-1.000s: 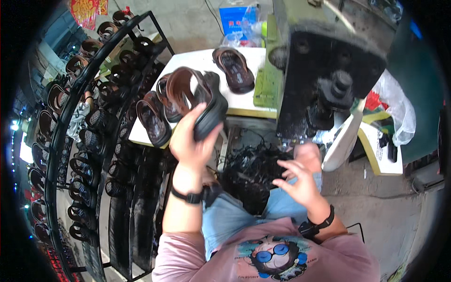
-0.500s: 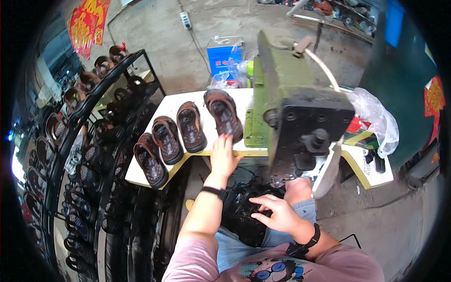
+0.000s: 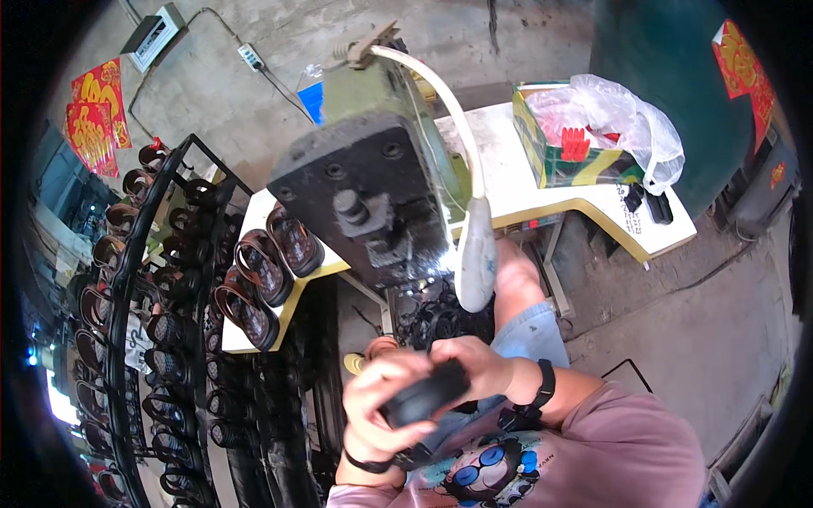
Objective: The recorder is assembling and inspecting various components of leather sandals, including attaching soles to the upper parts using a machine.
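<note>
A sandal (image 3: 428,394) is gripped in front of my chest, its black sole end turned up toward me; its upper is mostly hidden by my fingers. My left hand (image 3: 373,411), slightly blurred, is wrapped round one side of it. On the other side my right hand (image 3: 476,364) is closed on it, thumb and fingers bent. Just beyond my hands stands a heavy green machine (image 3: 360,199) with a black end plate. Other brown sandals with dark footbeds, such as the front one (image 3: 248,309), stand on the white table (image 3: 326,269) to its left.
A black rack (image 3: 127,279) filled with sandals runs along the left. A pale lamp (image 3: 476,262) on a bent white arm hangs beside the machine. An open box (image 3: 584,169) with a clear plastic bag stands on the table's right part. Black items lie below the machine.
My left hand has left the table and come back toward my chest with a sandal. My right hand has met it and closed on it. The view has swung to the right.
</note>
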### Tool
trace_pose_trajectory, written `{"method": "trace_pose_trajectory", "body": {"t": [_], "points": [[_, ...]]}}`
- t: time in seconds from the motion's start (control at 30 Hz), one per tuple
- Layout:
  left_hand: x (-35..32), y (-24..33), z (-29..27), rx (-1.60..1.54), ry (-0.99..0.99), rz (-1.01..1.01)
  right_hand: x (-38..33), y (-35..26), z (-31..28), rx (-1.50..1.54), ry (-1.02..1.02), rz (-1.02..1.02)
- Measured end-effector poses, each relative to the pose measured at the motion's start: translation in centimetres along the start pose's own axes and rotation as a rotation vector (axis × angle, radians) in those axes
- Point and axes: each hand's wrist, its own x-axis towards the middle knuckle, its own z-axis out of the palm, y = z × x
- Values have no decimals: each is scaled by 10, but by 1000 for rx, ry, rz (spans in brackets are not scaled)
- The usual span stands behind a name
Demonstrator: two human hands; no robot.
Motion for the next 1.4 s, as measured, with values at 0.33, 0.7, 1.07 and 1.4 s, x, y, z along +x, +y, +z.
{"method": "trace_pose_trajectory", "body": {"t": [0.33,0.7,1.07,1.4], "points": [[9,-45,72,-373,168,-463,-24,-73,-60,-571,257,-41],[16,-61,94,-695,624,-373,-119,0,-63,811,783,269],[-17,-82,6,-1048,720,-251,-68,12,-14,997,650,389],[-14,-57,-97,189,753,-176,3,1,13,572,390,432]]}}
